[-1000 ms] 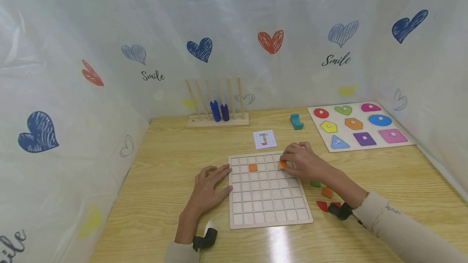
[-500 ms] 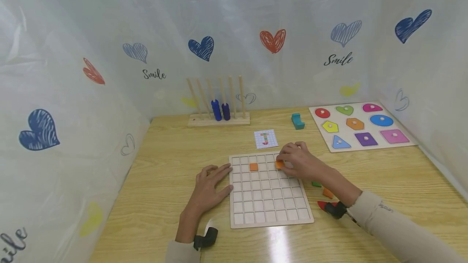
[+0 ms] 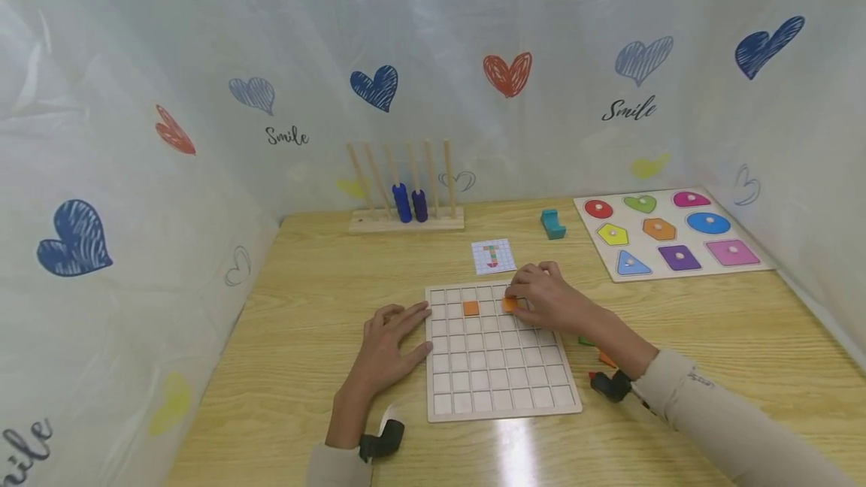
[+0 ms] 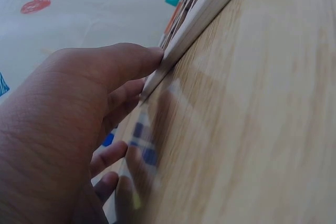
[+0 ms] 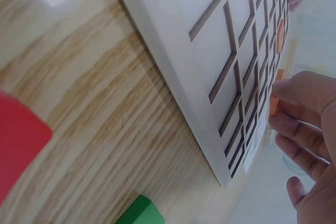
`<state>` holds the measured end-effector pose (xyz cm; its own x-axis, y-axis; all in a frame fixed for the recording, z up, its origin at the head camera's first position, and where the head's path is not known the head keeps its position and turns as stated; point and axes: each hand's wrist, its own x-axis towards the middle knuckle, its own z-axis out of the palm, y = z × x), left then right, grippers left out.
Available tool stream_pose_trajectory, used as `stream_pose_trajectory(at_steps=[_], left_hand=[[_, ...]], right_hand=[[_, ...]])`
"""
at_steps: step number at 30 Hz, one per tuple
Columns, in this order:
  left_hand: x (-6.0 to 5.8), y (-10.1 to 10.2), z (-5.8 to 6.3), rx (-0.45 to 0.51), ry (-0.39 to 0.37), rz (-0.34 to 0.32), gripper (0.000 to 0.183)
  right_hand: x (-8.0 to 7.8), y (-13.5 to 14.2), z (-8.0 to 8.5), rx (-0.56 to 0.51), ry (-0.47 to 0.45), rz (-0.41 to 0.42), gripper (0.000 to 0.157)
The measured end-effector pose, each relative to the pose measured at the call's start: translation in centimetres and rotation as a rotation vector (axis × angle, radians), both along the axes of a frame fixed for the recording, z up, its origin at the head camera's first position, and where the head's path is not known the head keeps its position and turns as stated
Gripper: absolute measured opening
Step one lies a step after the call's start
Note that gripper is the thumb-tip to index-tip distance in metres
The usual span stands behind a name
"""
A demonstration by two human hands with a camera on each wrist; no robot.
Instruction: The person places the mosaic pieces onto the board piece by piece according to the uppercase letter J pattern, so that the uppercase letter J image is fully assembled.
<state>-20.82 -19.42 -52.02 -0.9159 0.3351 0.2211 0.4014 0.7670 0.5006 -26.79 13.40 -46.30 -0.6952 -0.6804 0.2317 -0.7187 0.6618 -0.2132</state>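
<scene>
A pale wooden grid board (image 3: 480, 380) lies on the table in the head view. One orange square tile (image 3: 470, 309) sits in a cell of its second row. Over the same row farther right, my right hand (image 3: 549, 300) pinches another orange square tile (image 3: 510, 305) between thumb and fingers. In the right wrist view that held tile (image 5: 275, 95) stands tilted, close over the cells. My left hand (image 3: 389, 344) lies along the board's left edge, fingers extended. The left wrist view shows the left thumb (image 4: 142, 61) touching the board's side (image 4: 173, 59).
Behind the board lies a card (image 3: 493, 256) with a coloured pattern. Farther back stand a peg rack (image 3: 406, 222) with blue and purple beads and a teal block (image 3: 552, 224). A shape puzzle (image 3: 666, 235) lies back right. Green (image 5: 140, 213) and red (image 5: 21, 140) pieces lie right of the board.
My right hand has shifted slightly left along the board's second row with the orange tile pinched in it. The left hand has stayed at the board's left edge.
</scene>
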Motion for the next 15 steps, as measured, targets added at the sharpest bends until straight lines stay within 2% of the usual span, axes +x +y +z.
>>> stream_pose_trajectory(at_steps=[15], left_hand=[[-0.10,-0.01,0.04,-0.003,-0.003,-0.007,0.055]], right_hand=[[-0.50,-0.56,-0.94,0.017,0.073,0.045,0.015]])
